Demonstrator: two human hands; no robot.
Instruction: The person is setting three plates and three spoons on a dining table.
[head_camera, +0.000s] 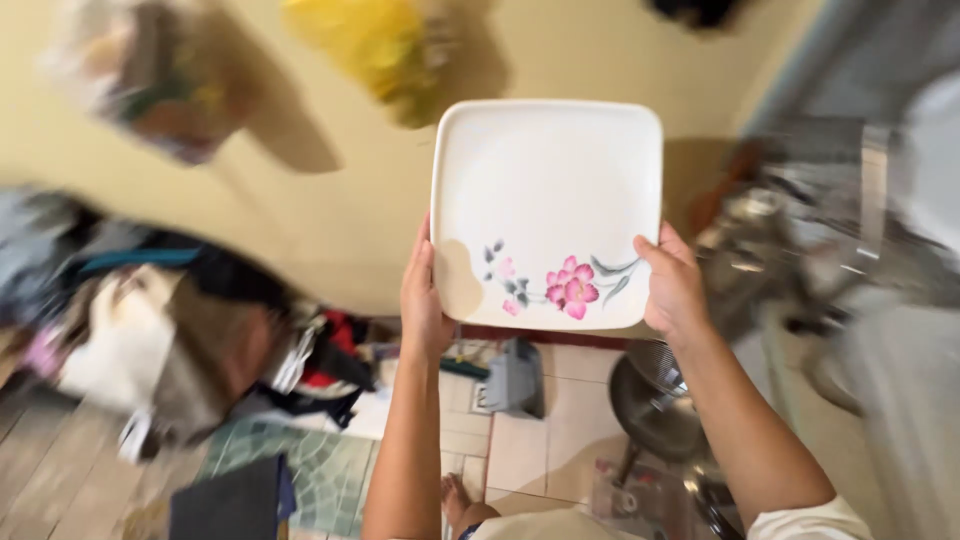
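Centre frame, the left hand and right hand grip the plate by its lower edges (pink flowers showing), apparently carrying it; next, steady level hands.

The square plate fills the space ahead between both hands. Left, a clothes pile crowds the floor; right, metal pots block passage. Bare tiles lie below.

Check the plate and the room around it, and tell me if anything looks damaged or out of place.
The plate looks whole: no chips or cracks show, and the left hand and right hand hold it by its lower edges. What stands out is the clutter of clothes and bags heaped at left, too blurred to detail.
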